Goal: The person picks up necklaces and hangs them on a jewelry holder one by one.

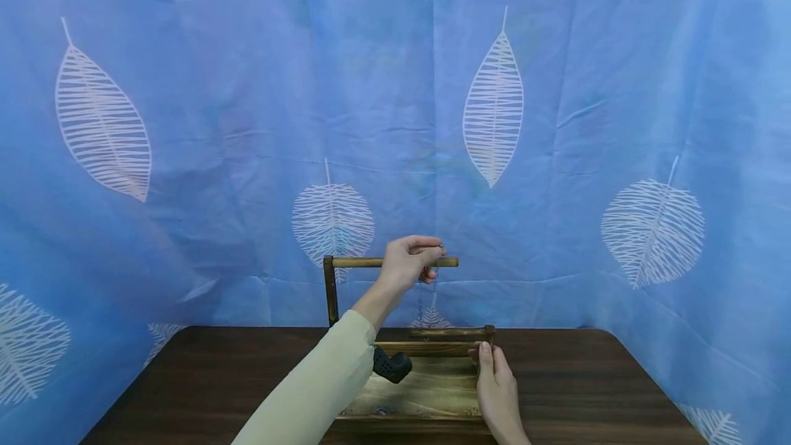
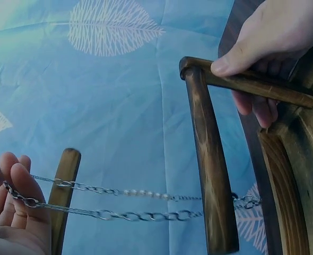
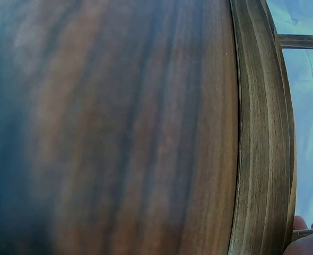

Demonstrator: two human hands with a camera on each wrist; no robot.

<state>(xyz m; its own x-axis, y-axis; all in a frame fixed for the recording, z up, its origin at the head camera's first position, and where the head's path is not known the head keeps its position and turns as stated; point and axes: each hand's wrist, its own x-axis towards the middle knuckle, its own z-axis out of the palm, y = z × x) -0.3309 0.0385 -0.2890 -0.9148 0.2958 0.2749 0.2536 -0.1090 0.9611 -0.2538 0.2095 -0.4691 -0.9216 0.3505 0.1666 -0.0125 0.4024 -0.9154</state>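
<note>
My left hand (image 1: 406, 263) is beside the upper bar (image 1: 358, 262) of a wooden jewelry stand. Its thumb and fingers pinch a silver chain necklace (image 2: 140, 216), with a short run of pearl-like beads on one strand. Both strands hang from the fingers and pass behind the lower bar (image 2: 212, 159) in the left wrist view. Lower down, my right hand (image 1: 499, 390) grips the side arm (image 2: 262, 87) of that bar, thumb on top and fingers beneath. Only a few fingers of it show at the corner of the right wrist view.
The stand's shallow wooden tray (image 1: 426, 390) rests on a dark brown table (image 1: 575, 383). A black perforated piece (image 1: 392, 366) juts out beside my left forearm. Behind the table hangs a blue curtain (image 1: 395, 88) with white leaf prints.
</note>
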